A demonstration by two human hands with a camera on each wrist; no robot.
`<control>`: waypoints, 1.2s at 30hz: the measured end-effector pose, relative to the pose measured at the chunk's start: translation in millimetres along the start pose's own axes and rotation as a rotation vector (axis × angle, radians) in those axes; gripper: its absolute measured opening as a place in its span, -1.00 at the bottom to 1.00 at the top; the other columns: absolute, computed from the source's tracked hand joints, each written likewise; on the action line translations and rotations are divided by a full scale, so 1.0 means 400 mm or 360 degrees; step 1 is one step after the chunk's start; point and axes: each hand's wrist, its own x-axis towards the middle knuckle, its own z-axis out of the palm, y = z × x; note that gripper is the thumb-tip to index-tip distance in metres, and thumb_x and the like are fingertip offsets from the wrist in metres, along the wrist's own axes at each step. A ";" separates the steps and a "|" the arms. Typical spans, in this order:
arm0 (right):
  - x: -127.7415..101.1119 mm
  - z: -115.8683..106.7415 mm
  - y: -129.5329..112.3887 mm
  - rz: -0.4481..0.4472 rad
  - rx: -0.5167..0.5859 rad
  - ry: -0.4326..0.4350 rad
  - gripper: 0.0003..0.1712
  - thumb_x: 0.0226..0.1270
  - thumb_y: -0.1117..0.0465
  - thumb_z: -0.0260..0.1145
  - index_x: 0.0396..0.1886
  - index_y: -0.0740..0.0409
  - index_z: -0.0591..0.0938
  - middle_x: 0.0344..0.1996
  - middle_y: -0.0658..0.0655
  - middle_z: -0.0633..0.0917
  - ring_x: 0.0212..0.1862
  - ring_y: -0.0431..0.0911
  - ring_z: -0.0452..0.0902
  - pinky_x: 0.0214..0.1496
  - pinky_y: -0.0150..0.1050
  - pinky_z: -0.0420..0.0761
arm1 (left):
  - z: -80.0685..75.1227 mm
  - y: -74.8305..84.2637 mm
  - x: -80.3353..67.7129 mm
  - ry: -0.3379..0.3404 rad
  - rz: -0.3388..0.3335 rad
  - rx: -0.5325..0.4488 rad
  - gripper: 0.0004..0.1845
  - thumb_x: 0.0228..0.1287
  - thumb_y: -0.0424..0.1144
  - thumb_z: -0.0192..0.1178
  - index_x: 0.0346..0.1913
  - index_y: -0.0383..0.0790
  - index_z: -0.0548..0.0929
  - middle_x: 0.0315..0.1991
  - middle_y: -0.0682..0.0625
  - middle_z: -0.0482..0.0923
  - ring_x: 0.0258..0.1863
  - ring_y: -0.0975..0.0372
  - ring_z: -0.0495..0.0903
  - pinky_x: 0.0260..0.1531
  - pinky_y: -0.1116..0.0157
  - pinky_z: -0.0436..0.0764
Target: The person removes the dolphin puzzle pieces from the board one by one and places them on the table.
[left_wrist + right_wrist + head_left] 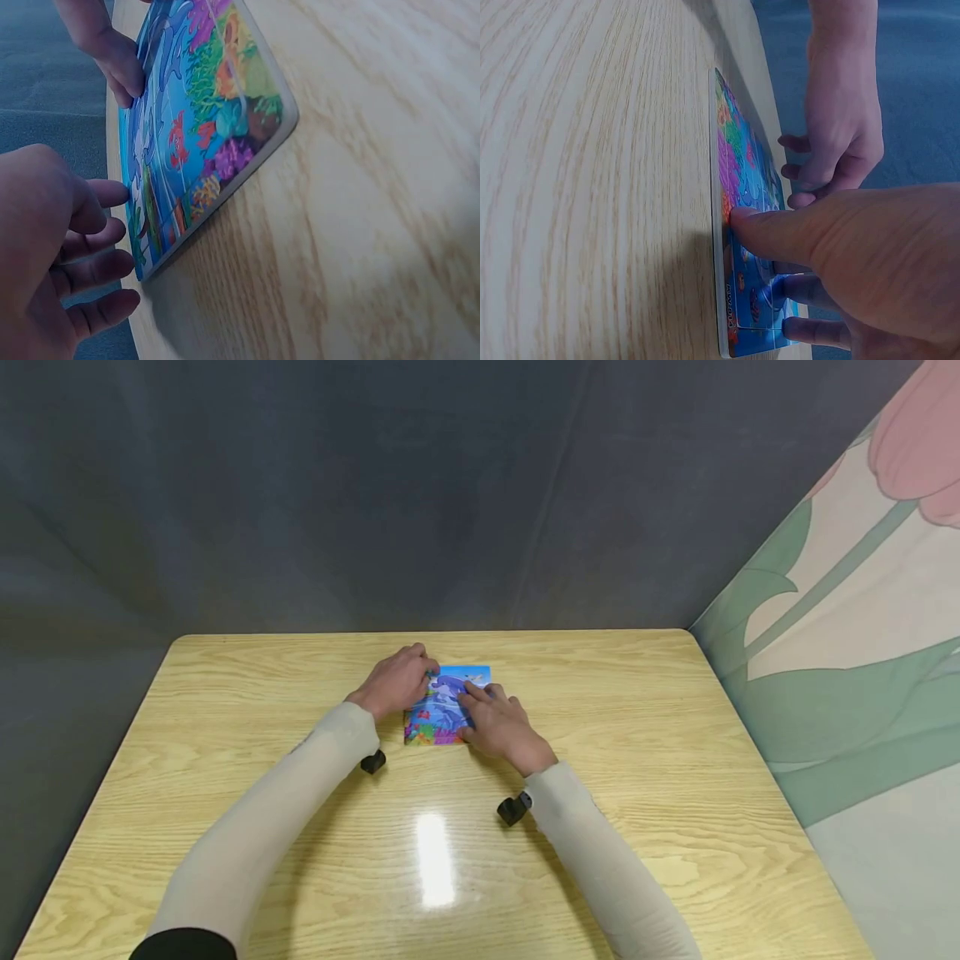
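A flat, colourful jigsaw board with an underwater dolphin picture and a pale frame (444, 708) lies on the light wood-grain worktop (600, 827), a little beyond the middle and well away from every edge. Both hands are on it. The left hand (395, 681) sits at the board's left edge with its fingers loosely curled, the tips touching the rim and the outermost pieces; it rests there and does not seem to grip anything. The right hand (501, 722) lies flatter over the right side, its straight thumb (780, 229) pressing down on the picture near the purple coral while the other fingers spread over the blue part. Judging from how things lie, the puzzle looks close to finished — the picture reads as whole in every view, no loose pieces lie on the worktop, and what seems left is pressing pieces flush into the frame. That remains a judgement, since the hands cover a good part of the surface and could hide a gap or a loose piece beneath them. The wrist views show the board at a steep slant, so the seams between pieces are hard to trace, and the small lettering at one corner cannot be read.
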 end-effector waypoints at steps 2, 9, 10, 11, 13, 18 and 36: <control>-0.001 -0.001 0.000 0.0002 0.0003 0.0002 -0.26 0.46 -0.15 0.18 0.54 -0.10 0.24 0.60 -0.02 0.08 0.54 0.04 0.07 0.37 0.08 0.35 | -0.002 0.000 0.002 0.0003 0.0032 0.0021 -0.66 0.52 -0.24 -0.04 0.20 -0.07 0.64 0.00 -0.05 0.47 -0.07 0.13 0.52 -0.05 0.14 0.63; 0.000 0.003 0.002 -0.0002 0.0010 0.0011 -0.26 0.46 -0.14 0.18 0.54 -0.11 0.24 0.60 -0.02 0.08 0.54 0.04 0.07 0.37 0.09 0.35 | -0.002 -0.001 0.005 0.0009 0.0075 0.0038 -0.67 0.53 -0.23 -0.04 0.16 -0.10 0.66 0.04 -0.05 0.48 0.05 0.09 0.52 0.08 0.11 0.61; 0.001 0.004 0.003 -0.0007 0.0009 0.0011 -0.27 0.46 -0.14 0.18 0.54 -0.11 0.24 0.60 -0.02 0.08 0.54 0.04 0.07 0.37 0.09 0.35 | -0.002 0.001 0.005 0.0011 0.0072 0.0028 -0.67 0.53 -0.22 -0.04 0.15 -0.11 0.66 0.05 -0.05 0.48 0.07 0.09 0.52 0.10 0.11 0.60; 0.001 0.005 0.003 -0.0009 0.0012 0.0012 -0.26 0.46 -0.14 0.18 0.54 -0.10 0.24 0.60 -0.02 0.08 0.54 0.04 0.07 0.37 0.09 0.35 | -0.002 0.002 0.005 0.0013 0.0071 0.0020 -0.67 0.53 -0.22 -0.05 0.15 -0.12 0.67 0.06 -0.06 0.48 0.08 0.08 0.52 0.10 0.10 0.60; 0.000 0.004 0.004 -0.0009 0.0016 0.0010 -0.27 0.46 -0.14 0.18 0.54 -0.11 0.24 0.60 -0.02 0.08 0.54 0.04 0.07 0.37 0.09 0.34 | -0.001 0.006 0.006 0.0016 0.0065 -0.0004 -0.67 0.53 -0.23 -0.05 0.14 -0.15 0.66 0.08 -0.07 0.48 0.10 0.07 0.51 0.11 0.10 0.60; -0.006 -0.001 0.004 0.0004 0.0028 0.0008 -0.26 0.46 -0.14 0.18 0.54 -0.11 0.24 0.61 -0.02 0.08 0.55 0.03 0.06 0.39 0.09 0.33 | -0.001 0.015 0.013 0.0009 0.0012 -0.0113 -0.65 0.52 -0.27 -0.09 0.15 -0.22 0.64 0.07 -0.10 0.48 0.08 0.06 0.49 0.17 0.09 0.55; -0.004 -0.002 -0.001 -0.0006 0.0026 0.0002 -0.26 0.46 -0.13 0.18 0.54 -0.10 0.23 0.61 -0.02 0.08 0.55 0.03 0.06 0.41 0.09 0.32 | -0.014 0.027 0.032 0.0008 -0.0151 -0.0116 -0.71 0.48 -0.24 -0.07 0.03 -0.19 0.64 0.01 -0.08 0.57 0.10 0.00 0.48 0.23 -0.03 0.39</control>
